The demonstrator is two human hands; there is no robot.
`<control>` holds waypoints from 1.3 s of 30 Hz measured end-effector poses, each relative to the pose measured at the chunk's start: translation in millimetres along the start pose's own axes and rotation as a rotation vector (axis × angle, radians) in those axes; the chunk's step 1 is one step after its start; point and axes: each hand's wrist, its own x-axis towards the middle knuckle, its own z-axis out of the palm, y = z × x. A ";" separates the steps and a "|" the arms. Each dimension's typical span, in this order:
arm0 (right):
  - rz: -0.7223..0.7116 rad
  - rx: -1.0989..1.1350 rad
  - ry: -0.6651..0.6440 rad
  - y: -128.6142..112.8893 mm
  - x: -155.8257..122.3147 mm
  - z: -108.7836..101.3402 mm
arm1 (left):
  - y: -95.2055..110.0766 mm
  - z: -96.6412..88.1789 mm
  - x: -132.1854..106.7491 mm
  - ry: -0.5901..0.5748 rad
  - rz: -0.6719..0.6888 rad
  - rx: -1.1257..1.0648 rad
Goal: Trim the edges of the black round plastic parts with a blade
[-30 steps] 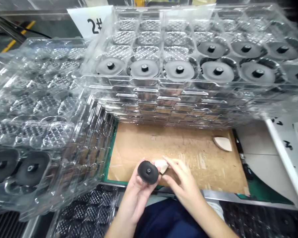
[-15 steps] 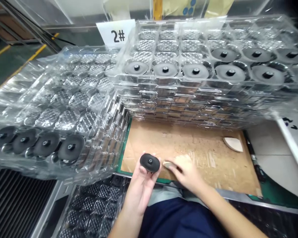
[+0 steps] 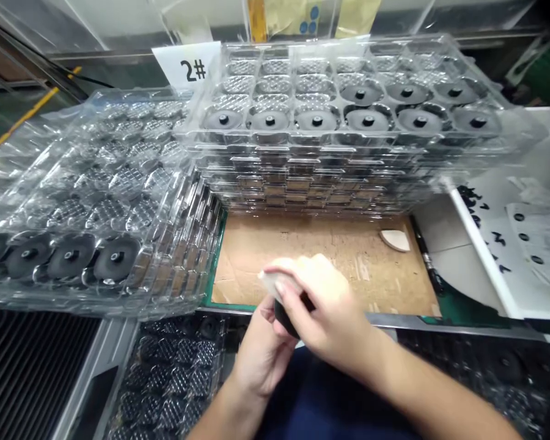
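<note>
My left hand point(image 3: 259, 351) grips a round black disc part point(image 3: 285, 318) from below, just in front of the brown board point(image 3: 330, 256). Over the disc lies my right hand point(image 3: 323, 308), fingers closed on a small pale pad point(image 3: 270, 282) pressed against the disc's top. Most of the disc is hidden under the right hand. A clear plastic tray point(image 3: 96, 201) on the left holds a row of the same black discs point(image 3: 114, 258) along its near edge. A stack of clear trays point(image 3: 348, 122) behind the board carries more discs on top.
A second pale pad point(image 3: 395, 239) lies on the board's far right. A white "2#" sign point(image 3: 187, 66) stands behind the trays. White sheets with black marks point(image 3: 522, 232) sit at right. Dark trays point(image 3: 178, 373) lie below the bench edge.
My right hand picked the pale pad up from the board and brought it over the disc in my left hand. The view shifted slightly.
</note>
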 end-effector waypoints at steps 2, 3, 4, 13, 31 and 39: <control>-0.045 0.011 0.055 -1.6 -7.5 -2.1 | 1.7 2.2 -1.9 -0.005 0.018 0.000; -0.072 0.043 0.025 -2.8 -11.8 -3.7 | 2.4 2.9 -2.6 0.003 0.027 -0.005; -0.090 0.075 -0.028 -3.8 -15.6 -5.7 | 2.6 3.8 -3.2 0.012 0.029 -0.007; -0.037 0.071 0.046 2.8 -28.9 -26.6 | -5.3 23.8 -6.6 -0.050 -0.008 0.082; 0.138 -0.007 0.160 23.4 -55.1 -55.6 | -13.9 42.2 11.0 -0.121 -0.057 -0.012; 0.499 0.105 0.158 101.0 -65.0 -33.9 | -15.8 38.6 18.5 0.005 -0.042 0.006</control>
